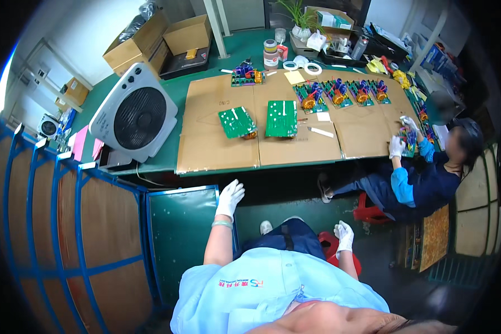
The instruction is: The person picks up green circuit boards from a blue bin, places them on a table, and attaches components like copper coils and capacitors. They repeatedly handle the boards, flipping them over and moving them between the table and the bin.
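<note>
My left hand (230, 199), in a white glove, hangs in front of the table edge beside a low green panel. Its fingers are stretched out and hold nothing. Lower on the right, my gloved right hand (344, 236) hovers by a red stool, its fingers loosely bent with the thumb apart and nothing visible in them. On the cardboard-covered table lie a tilted green circuit board (236, 122) and a second circuit board (281, 118), both solder side up. Another board (247, 75) with blue and copper parts sits farther back. Neither hand touches a board.
A grey box fan (134, 114) stands at the table's left. Several populated boards (338, 93) line the cardboard's back right, near tape rolls (313, 68). At the right a seated co-worker (437, 172) handles a board. Blue-framed panels (106, 217) stand left; a red stool (329, 245) is near me.
</note>
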Demonstrator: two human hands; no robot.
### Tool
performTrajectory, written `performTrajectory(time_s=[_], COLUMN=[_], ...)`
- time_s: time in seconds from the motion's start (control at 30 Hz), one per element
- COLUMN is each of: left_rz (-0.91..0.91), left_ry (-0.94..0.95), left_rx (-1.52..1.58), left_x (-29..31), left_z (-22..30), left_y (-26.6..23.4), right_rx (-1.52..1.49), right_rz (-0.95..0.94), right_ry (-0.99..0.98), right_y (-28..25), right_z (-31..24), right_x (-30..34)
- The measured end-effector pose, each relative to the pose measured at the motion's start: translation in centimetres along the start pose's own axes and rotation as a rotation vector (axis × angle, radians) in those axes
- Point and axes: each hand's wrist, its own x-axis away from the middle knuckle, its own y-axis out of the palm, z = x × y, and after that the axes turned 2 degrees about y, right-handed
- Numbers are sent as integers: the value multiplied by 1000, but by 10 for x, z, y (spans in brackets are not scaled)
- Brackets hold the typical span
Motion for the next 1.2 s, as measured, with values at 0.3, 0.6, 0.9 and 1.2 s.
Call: performTrajectory(time_s=[0.3,0.6,0.9,1.2], left_rz=[74,336,397,307], left_ry=[156,170,157,194], left_rx=[556,442,449,455], left_x=[-104,-165,-198,-212], left_z=[57,61,72,74], left_y=[93,116,131,113], right_rx=[561,1124,1422,1285], right_rz=[-59,-121,-50,-116], right_ry=[-643,-1019,-922,-815], right_y=[156,241,256,244], right_z=[-186,-244,-236,-222], right_x=[-131,-252,-292,-305])
